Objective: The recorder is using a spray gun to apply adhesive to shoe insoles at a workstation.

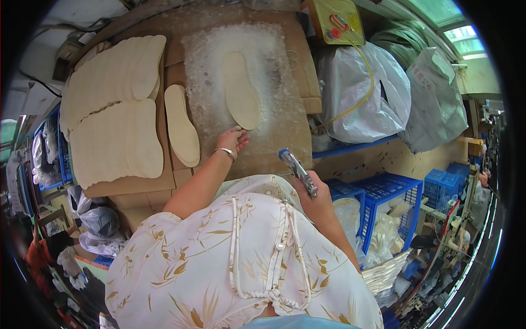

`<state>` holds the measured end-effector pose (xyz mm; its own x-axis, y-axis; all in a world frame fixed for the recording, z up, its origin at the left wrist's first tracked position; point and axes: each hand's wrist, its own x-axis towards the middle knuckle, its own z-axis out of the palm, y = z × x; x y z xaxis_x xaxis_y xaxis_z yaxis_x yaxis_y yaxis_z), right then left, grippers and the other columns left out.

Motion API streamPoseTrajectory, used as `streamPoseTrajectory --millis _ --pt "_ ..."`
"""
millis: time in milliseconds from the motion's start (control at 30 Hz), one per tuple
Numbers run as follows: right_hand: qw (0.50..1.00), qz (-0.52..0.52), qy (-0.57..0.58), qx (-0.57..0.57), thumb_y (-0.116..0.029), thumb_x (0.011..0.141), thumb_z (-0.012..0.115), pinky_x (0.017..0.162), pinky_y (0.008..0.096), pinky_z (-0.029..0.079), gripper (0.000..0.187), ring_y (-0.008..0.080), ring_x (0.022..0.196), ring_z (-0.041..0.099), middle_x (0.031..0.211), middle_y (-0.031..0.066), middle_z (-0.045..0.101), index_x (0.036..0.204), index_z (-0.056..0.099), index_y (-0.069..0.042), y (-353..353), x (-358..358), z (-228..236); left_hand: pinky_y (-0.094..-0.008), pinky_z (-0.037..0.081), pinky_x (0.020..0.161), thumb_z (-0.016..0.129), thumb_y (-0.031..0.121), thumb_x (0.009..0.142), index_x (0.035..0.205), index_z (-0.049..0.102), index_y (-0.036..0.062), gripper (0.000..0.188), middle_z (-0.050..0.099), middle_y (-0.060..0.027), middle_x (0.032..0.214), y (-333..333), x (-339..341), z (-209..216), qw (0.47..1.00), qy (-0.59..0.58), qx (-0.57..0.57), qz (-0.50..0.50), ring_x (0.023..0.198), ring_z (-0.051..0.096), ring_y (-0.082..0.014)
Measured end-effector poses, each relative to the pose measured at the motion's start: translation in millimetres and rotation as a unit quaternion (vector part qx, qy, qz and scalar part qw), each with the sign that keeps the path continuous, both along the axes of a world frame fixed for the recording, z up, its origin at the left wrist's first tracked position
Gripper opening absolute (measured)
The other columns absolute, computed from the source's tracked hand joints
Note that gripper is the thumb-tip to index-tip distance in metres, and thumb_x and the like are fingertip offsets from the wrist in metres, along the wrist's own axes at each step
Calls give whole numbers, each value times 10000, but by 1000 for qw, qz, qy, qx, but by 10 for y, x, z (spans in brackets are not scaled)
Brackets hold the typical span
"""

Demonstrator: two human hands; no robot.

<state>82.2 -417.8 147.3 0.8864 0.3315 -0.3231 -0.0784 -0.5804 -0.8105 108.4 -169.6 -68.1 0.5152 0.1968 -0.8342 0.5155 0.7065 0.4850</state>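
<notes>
A cream insole (241,90) lies flat on the whitened patch of a cardboard-covered table. My left hand (233,141) is at its near end, fingers pinched together at the edge. In my right hand (314,192) is a metal spray gun (296,171) with a blue tip, held near the table's front edge and apart from the insole. Left of the sprayed patch rest a few stacked insoles (182,126). Farther left, overlapping rows of cream insoles (118,140) cover the cardboard.
A yellow container (335,22) with a yellow hose (370,82) stands at the back right. Beside it sit a white plastic bag (364,90) and a grey sack (435,101). Blue crates (390,189) holding plastic bags are below on my right. The cardboard (181,175) ends just before my body.
</notes>
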Motion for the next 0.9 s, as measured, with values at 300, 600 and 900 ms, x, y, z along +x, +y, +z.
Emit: streamPoseTrajectory --millis 300,600,900 --pt "999 29 -39 8 -223 890 669 550 376 444 232 382 607 565 681 186 586 928 552 -27 75 99 -57 -309 553 638 528 27 896 1154 522 36 258 632 -86 1029 -2 -11 -68 1000 -4 -3 20 786 667 -208" --pt "997 14 -71 9 -197 893 655 549 367 445 200 348 593 571 670 171 580 949 557 -31 163 275 -32 -297 539 657 575 118 910 1079 562 62 179 635 -62 949 -78 11 -29 1000 -1 0 27 805 655 -190" --pt "997 -7 -34 68 -116 915 597 600 274 437 192 125 623 495 713 67 566 1080 577 -22 -20 199 -117 -277 524 563 628 140 875 925 604 67 92 627 -43 772 -84 26 -65 994 -30 46 92 664 627 -152"
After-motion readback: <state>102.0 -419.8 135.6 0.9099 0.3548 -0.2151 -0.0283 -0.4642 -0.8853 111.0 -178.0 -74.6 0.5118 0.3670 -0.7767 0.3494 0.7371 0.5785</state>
